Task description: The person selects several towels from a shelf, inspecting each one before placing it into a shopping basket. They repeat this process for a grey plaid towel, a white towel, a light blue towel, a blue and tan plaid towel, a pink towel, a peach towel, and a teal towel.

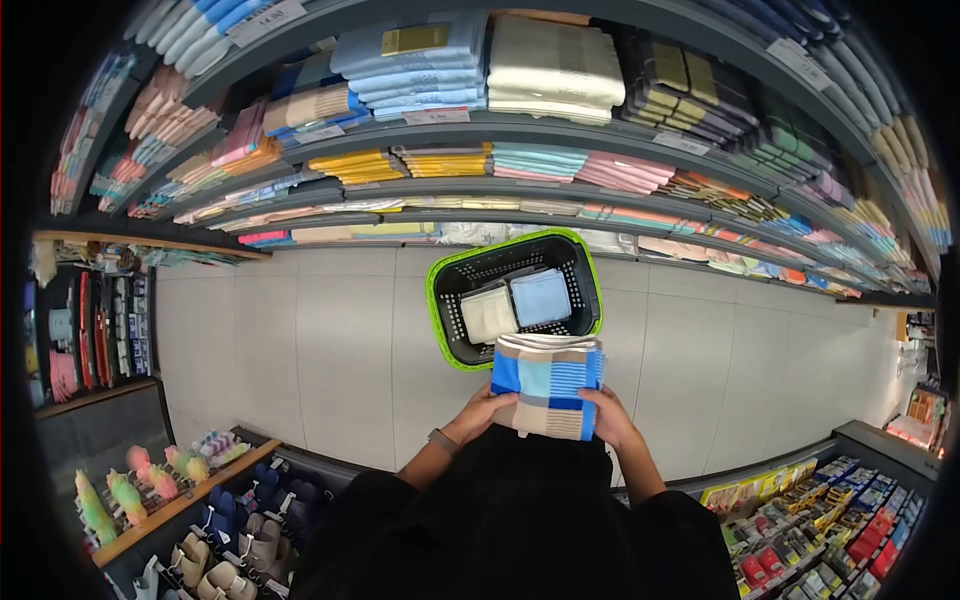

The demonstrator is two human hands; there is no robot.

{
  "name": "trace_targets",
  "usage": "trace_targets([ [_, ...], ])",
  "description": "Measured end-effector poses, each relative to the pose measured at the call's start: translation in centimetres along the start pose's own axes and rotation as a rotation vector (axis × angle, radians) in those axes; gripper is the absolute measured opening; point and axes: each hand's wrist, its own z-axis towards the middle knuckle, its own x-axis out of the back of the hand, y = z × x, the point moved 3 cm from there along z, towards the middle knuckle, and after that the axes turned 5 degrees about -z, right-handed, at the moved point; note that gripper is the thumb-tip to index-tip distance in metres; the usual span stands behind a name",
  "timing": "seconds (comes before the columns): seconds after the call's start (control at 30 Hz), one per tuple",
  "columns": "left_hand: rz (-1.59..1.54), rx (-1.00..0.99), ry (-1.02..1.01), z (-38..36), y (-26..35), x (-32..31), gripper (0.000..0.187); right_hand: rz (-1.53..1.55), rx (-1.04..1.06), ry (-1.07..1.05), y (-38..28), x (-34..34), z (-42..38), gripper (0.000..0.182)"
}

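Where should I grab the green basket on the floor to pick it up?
Probably by the green rim of the basket, coming down from above, since it sits open side up on the floor. No handle shows clearly, so take two opposite sides to keep it level. A cream towel and a light blue towel lie inside. Both hands, left and right, hold a striped towel.

Both forearms reach forward from the dark-sleeved body, converging toward the middle of the view. The left hand (484,410) curls inward with fingers closed in a grasp, a band around its wrist. The right hand (610,415) mirrors it on the opposite side, fingers wrapped and thumb up. The two hands sit level, near each other but apart.
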Motion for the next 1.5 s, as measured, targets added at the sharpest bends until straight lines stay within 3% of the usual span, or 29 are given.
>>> trace_targets([
  [0.3,0.218,-0.009,0.226,15.8,-2.3,13.2,0.045,-0.276,-0.158,-0.086,1.3,7.4,23.9,0.045],
  [0.37,0.250,-0.105,0.230,21.9,-2.5,15.5,0.045,-0.393,-0.096,-0.038,1.2,10.5,30.8,0.043],
  [0.43,0.291,-0.076,0.295,27.6,-3.0,17.9,0.045,-0.538,-0.091,0.042,0.5,13.4,36.0,0.043],
  [0.5,0.352,-0.175,0.351,32.5,-3.2,18.8,0.045,-0.678,0.092,0.183,-0.1,14.9,39.5,0.042],
  [0.53,0.408,-0.189,0.365,35.4,-4.1,20.4,0.045,-0.968,0.240,0.263,1.2,18.0,42.8,0.040],
  [0.57,0.410,-0.178,0.355,37.8,-4.7,21.1,0.045,-0.963,0.234,0.276,0.1,17.8,42.5,0.040],
  [0.63,0.422,-0.156,0.441,41.1,-6.5,22.3,0.045,-1.352,0.265,0.440,-1.2,17.9,40.2,0.037],
  [0.67,0.434,-0.146,0.468,42.6,-7.9,23.9,0.042,-1.313,0.465,0.439,-0.9,19.0,39.6,0.035],
  [0.7,0.476,-0.190,0.506,43.8,-9.0,25.4,0.040,-1.315,0.449,0.440,-0.3,20.1,38.8,0.035],
  [0.77,0.569,-0.259,0.532,43.8,-9.6,26.1,0.040,-1.361,0.789,0.561,-2.1,19.2,35.3,0.028],
  [0.83,0.613,-0.285,0.560,42.2,-9.4,26.1,0.038,-1.374,0.978,0.733,-4.0,18.9,32.9,0.035],
  [0.87,0.662,-0.310,0.580,40.8,-9.0,26.1,0.037,-1.362,0.910,0.813,-4.0,20.1,33.1,0.048],
  [0.9,0.923,-0.410,0.616,39.1,-8.9,26.5,0.040,-1.329,0.774,0.823,-3.1,21.6,33.8,0.061],
  [0.97,1.079,-0.429,0.498,33.4,-7.1,24.4,0.048,-1.240,0.484,0.660,-0.1,24.5,36.0,0.067],
  [1.03,1.416,-0.359,0.376,28.6,-8.1,24.3,0.056,-1.246,0.279,0.668,-0.1,24.4,36.4,0.068],
  [1.07,1.415,-0.367,0.410,26.4,-8.4,24.0,0.056,-1.328,0.253,0.640,0.1,24.8,37.3,0.067],
  [1.13,1.855,-0.463,0.415,23.2,-9.5,22.6,0.045,-1.396,0.248,0.669,1.7,24.7,38.2,0.067],
  [1.27,1.980,-0.365,0.608,23.1,-10.5,27.6,0.024,-1.459,0.222,0.674,2.9,20.1,39.1,0.065],
  [1.37,1.994,-0.392,0.648,19.3,-8.9,31.2,0.022,-1.485,0.085,0.589,5.3,15.8,39.8,0.065],
  [1.5,2.080,-0.262,0.720,14.3,-6.0,39.6,0.024,-1.463,0.034,0.500,12.1,9.3,41.3,0.070],
])
